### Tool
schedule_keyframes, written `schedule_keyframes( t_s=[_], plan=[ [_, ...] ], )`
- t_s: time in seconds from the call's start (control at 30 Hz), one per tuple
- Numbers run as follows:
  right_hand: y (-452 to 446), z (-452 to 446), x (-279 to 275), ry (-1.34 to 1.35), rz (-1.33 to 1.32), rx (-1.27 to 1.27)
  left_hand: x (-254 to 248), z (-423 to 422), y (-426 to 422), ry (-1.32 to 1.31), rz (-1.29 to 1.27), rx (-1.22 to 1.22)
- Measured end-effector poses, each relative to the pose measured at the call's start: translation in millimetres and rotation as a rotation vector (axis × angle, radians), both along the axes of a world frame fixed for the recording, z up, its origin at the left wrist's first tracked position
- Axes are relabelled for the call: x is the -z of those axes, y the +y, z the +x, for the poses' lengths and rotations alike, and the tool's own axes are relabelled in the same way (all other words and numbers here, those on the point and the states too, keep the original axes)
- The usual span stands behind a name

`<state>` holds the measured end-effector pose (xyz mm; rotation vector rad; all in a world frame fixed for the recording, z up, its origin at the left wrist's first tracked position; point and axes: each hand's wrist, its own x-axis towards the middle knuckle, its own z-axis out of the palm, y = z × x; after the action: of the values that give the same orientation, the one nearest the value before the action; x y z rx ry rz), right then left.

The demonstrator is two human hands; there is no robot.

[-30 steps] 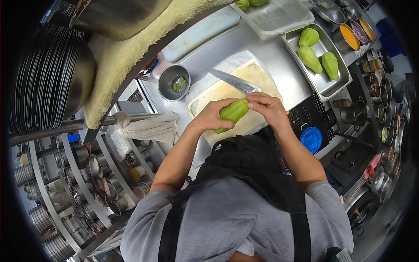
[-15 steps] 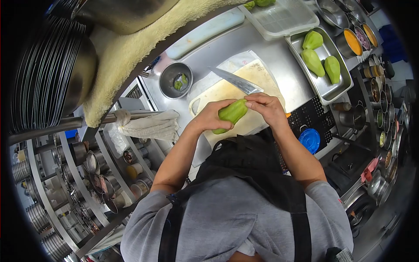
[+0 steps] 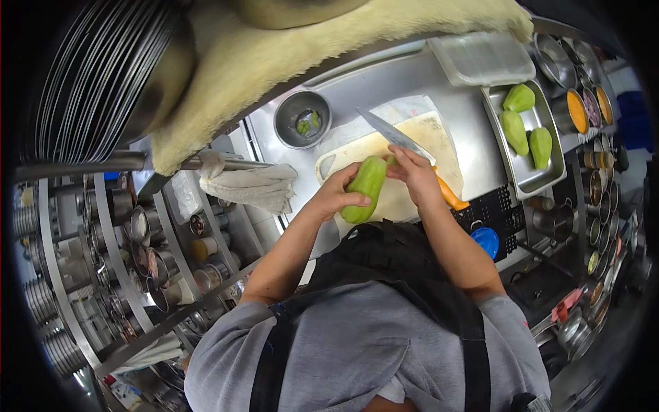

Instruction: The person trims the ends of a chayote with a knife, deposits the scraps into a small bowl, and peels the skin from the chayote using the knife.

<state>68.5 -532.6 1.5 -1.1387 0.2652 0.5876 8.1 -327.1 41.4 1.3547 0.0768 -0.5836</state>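
A pale green chayote (image 3: pixel 367 187) lies in my left hand (image 3: pixel 338 193), the fingers and thumb wrapped around its side. My right hand (image 3: pixel 414 176) is just right of its upper end, fingertips pinched on a small green piece (image 3: pixel 391 159) that looks like chayote. Beneath both hands is a cream cutting board (image 3: pixel 439 147) on a white cloth. A knife (image 3: pixel 395 137) with an orange handle rests on the board, passing under my right hand. Up and left, a steel bowl (image 3: pixel 283 127) contains some green trimmings.
On the right, a steel tray (image 3: pixel 532 184) holds three chayotes (image 3: pixel 541 147). A translucent plastic container (image 3: pixel 480 58) is behind it. A fleecy covered shelf (image 3: pixel 343 31) overhangs the counter's far side. A cloth (image 3: pixel 250 187) hangs from a rail at left. A blue lid (image 3: pixel 485 242) is at right.
My right hand has come slightly away from the chayote's end, with a small green piece at its fingertips. The chayote is tipped more upright. The view has shifted, and the orange knife handle now shows.
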Motion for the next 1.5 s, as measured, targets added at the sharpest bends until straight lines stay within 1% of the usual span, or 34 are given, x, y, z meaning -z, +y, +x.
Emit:
schedule_keyframes(
  t_s=[0.03, 0.07, 0.1, 0.13, 0.17, 0.2, 0.23, 0.27, 0.3, 0.33, 0.4, 0.47, 0.5, 0.57, 0.63, 0.7, 0.73, 0.77, 0.8, 0.83, 0.9, 0.93, 0.97, 1.03, 1.07, 1.13, 1.17, 1.23, 1.27, 1.33, 1.37, 1.43, 1.47, 1.5],
  plan=[
    [15.8, 10.1, -6.6, -0.086, -0.059, -0.027, 0.1, -6.1, 5.0, 0.041, -0.053, -0.086],
    [35.1, 20.3, -14.7, -0.174, -0.061, -0.077, 1.4, -11.9, 9.5, 0.035, -0.052, -0.095],
    [54.3, 31.1, -23.7, -0.264, -0.062, -0.125, 3.6, -17.2, 13.9, 0.057, -0.056, -0.192],
    [70.4, 42.9, -34.0, -0.270, -0.062, -0.131, 6.3, -20.4, 18.1, 0.080, -0.061, -0.288],
    [85.4, 53.6, -45.0, -0.482, -0.284, -0.207, 10.5, -22.2, 22.6, 0.075, -0.062, -0.296],
    [94.3, 57.5, -51.4, -0.692, -0.506, -0.281, 13.5, -24.1, 27.1, 0.108, -0.093, -0.382],
    [94.7, 57.4, -55.1, -0.700, -0.504, -0.289, 16.3, -26.2, 31.7, 0.140, -0.126, -0.468],
    [89.2, 59.6, -56.8, -0.616, -0.509, -0.252, 12.8, -27.8, 32.4, 0.181, -0.161, -0.552],
    [79.8, 61.4, -56.7, -0.531, -0.518, -0.218, 13.8, -28.3, 35.5, 0.176, -0.170, -0.559],
    [62.4, 58.9, -46.3, -0.492, -0.456, -0.242, 16.4, -28.4, 38.7, 0.191, -0.161, -0.588],
    [17.9, 49.5, -16.2, -0.613, -0.755, -0.324, 20.9, -27.4, 41.7, 0.209, -0.165, -0.628],
    [-27.9, 23.2, -0.7, -0.940, -1.087, -0.304, 24.5, -21.8, 43.9, 0.292, -0.075, -0.610],
    [-48.0, 9.8, 3.3, -0.930, -1.092, -0.311, 24.5, -18.9, 42.4, 0.304, -0.078, -0.607],
    [-79.3, -10.0, 9.3, -1.007, -1.332, -0.423, 23.4, -5.6, 35.3, 0.382, -0.072, -0.575],
    [-96.3, -23.8, 26.7, -0.989, -1.339, -0.443, 27.6, 7.9, 25.1, 0.413, -0.045, -0.514],
    [-102.2, -30.8, 23.9, -0.971, -1.347, -0.445, 24.3, 22.1, 8.2, 0.381, 0.008, -0.434],
    [-103.5, -30.4, 24.1, -0.926, -1.340, -0.526, 22.1, 27.8, -0.5, 0.377, 0.016, -0.413],
    [-100.5, -32.5, 17.3, -0.875, -1.328, -0.604, 12.8, 32.3, -10.4, 0.364, 0.113, -0.355],
    [-98.2, -37.8, 10.7, -0.782, -1.318, -0.575, 8.4, 36.4, -19.5, 0.350, 0.212, -0.292],
    [-102.2, -44.5, 16.7, -0.758, -1.316, -0.548, 11.1, 42.1, -27.5, 0.350, 0.229, -0.263],
    [-110.7, -61.7, 31.2, -0.835, -1.012, -0.223, 19.8, 52.9, -45.1, 0.306, 0.375, -0.201],
    [-114.8, -77.5, 35.8, -0.755, -0.984, -0.132, 22.9, 56.9, -54.9, 0.271, 0.469, -0.163],
    [-117.2, -91.3, 27.6, -0.748, -0.987, -0.110, 15.2, 60.9, -66.0, 0.263, 0.477, -0.145],
    [-121.1, -113.9, 4.2, -0.152, -0.760, -0.088, -7.7, 69.4, -87.0, 0.295, 0.800, 0.066],
    [-127.9, -126.8, 19.4, -0.147, -0.647, -0.019, 0.4, 70.4, -91.8, 0.293, 0.808, 0.074],
    [-136.3, -144.8, 23.9, -0.124, -0.575, 0.005, 27.5, 73.4, -101.2, -0.097, 1.223, 0.234],
    [-138.2, -149.8, 22.8, -0.102, -0.504, 0.020, 30.0, 73.2, -106.3, -0.100, 1.233, 0.242],
    [-146.5, -155.8, 20.1, -0.112, -0.535, 0.012, 32.7, 72.6, -111.3, -0.187, 1.412, 0.200],
    [-151.5, -155.0, 24.5, -0.152, -0.599, -0.016, 37.3, 72.6, -110.5, -0.201, 1.433, 0.225],
    [-158.2, -156.2, 23.3, -0.247, -0.718, -0.084, 51.3, 64.3, -104.9, -0.897, 1.499, 0.043],
    [-161.2, -155.4, 16.7, -0.230, -0.702, -0.060, 54.6, 63.2, -105.4, -0.911, 1.503, 0.076],
    [-165.3, -153.2, 8.4, -0.206, -0.701, -0.143, 58.7, 59.8, -105.4, -1.088, 1.086, 0.227],
    [-165.5, -156.5, 31.2, -0.329, -0.785, -0.147, 64.3, 51.2, -109.6, -0.979, 1.053, 0.197],
    [-163.4, -156.9, 41.5, -0.325, -0.770, -0.137, 66.3, 46.7, -113.2, -0.981, 1.065, 0.212]
  ],
)
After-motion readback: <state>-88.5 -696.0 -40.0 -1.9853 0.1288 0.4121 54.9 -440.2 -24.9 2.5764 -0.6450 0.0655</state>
